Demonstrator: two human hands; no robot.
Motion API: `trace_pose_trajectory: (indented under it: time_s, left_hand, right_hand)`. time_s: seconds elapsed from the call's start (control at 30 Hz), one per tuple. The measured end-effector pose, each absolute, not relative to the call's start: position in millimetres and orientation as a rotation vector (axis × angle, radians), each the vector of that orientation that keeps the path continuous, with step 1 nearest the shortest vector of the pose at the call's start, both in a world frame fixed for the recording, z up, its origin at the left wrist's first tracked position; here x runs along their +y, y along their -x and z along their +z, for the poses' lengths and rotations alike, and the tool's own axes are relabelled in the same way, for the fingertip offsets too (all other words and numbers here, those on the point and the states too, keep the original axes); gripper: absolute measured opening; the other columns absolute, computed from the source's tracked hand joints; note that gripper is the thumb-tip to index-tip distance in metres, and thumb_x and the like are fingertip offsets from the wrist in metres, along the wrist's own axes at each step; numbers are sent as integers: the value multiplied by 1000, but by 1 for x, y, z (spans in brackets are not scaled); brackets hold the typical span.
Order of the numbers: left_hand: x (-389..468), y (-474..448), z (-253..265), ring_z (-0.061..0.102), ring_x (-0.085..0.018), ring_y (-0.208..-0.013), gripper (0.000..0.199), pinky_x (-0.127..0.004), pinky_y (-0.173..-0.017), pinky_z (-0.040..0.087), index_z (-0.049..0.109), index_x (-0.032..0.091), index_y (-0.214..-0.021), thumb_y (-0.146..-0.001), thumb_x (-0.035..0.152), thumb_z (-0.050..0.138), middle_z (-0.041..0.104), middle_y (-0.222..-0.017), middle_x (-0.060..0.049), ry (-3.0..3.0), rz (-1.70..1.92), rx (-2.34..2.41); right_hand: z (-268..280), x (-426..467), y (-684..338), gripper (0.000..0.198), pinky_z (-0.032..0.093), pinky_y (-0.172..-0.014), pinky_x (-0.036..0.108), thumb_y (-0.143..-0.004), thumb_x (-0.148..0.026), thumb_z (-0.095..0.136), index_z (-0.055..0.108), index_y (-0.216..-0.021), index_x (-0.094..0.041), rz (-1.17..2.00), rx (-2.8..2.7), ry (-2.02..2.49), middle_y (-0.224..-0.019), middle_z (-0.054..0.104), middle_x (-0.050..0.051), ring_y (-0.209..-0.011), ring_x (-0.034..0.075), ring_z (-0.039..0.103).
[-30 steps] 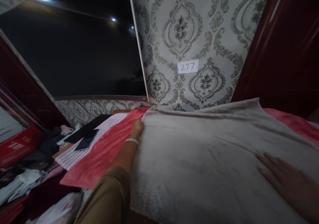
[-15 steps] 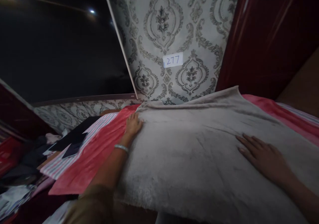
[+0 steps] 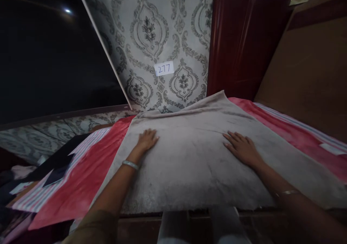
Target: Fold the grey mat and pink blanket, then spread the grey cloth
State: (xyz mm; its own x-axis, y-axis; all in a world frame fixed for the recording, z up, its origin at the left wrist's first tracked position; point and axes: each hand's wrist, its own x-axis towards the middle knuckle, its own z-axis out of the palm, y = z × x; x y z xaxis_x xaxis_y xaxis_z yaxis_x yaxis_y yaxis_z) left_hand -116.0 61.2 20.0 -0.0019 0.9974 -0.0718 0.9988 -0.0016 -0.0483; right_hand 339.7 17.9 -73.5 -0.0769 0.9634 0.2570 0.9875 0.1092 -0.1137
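Note:
A grey plush cloth (image 3: 184, 161) lies spread over the table, its far edge bunched in folds against the wall and one corner raised. My left hand (image 3: 147, 140) rests palm down on its left part, fingers spread. On the right part of the same cloth my right hand (image 3: 242, 148) lies flat, fingers apart. Neither hand grips anything. Beneath the grey cloth a red cloth (image 3: 89, 179) shows on the left side and again on the right. Under that, a striped cloth (image 3: 35, 197) sticks out.
A large dark screen (image 3: 48, 56) stands at the back left. Patterned wallpaper bears a paper marked 277 (image 3: 164, 68). A dark red panel (image 3: 235, 38) and a brown board (image 3: 309, 70) rise on the right. Piled clothes (image 3: 21, 171) lie at the far left.
The view has turned to the right. My left hand has moved from the grey cloth's left edge inward, and my right hand now lies closer to the left one.

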Motion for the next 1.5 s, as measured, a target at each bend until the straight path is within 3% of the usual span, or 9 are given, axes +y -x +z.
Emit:
trace_pose_trajectory:
  time_s: [0.13,0.47,0.7,0.8,1.0,1.23,1.5]
  left_hand:
    - [45,67,-3,14,-28,-157,63,-55,-123,15,28,33,-159,-101,57,27,20,-170,-4,-2444,-46,1911]
    - [35,58,-9,20,-33,-155,67,-59,-121,17,33,23,-159,-101,56,32,24,-167,-15,-2394,26,2115]
    - [37,58,-10,18,-35,-155,66,-62,-121,17,31,29,-159,-100,57,33,24,-168,-9,-2395,25,2073]
    - [37,58,-9,18,-35,-155,65,-61,-121,17,31,30,-159,-100,57,33,24,-168,-8,-2392,15,2078]
    - [37,60,-8,18,-34,-155,63,-61,-121,19,33,32,-158,-100,56,34,24,-168,-7,-2393,10,2079]
    - [42,61,-10,21,-35,-154,62,-62,-119,22,35,31,-158,-100,53,35,26,-167,-8,-2414,27,2094]
    - [44,60,-8,19,-34,-155,63,-62,-120,22,34,28,-158,-99,50,33,24,-167,-8,-2412,-8,2105]
  right_hand:
    - [-68,16,-338,64,24,-120,57,-99,-59,22,44,-153,-31,-87,-2129,1955,-162,37,3,-150,29,31]
    - [-58,16,-336,65,19,-121,56,-100,-59,21,40,-156,-31,-12,-2164,1992,-165,32,3,-151,30,27]
    - [-18,35,-288,65,22,-117,64,-101,-55,24,35,-159,-26,162,-2204,2024,-166,28,12,-152,35,24]
    - [-10,46,-251,65,19,-119,60,-101,-54,29,31,-160,-28,163,-2342,1795,-169,19,9,-154,33,17]
    - [-24,54,-225,65,13,-122,59,-101,-58,28,34,-159,-30,262,-2489,1609,-168,21,6,-154,31,18]
    - [-27,71,-261,64,17,-123,51,-100,-60,30,33,-159,-34,239,-2460,1689,-168,24,1,-154,26,19]
    - [-25,80,-376,65,16,-122,56,-102,-54,23,29,-161,-26,142,-2081,2200,-169,18,6,-155,30,16]
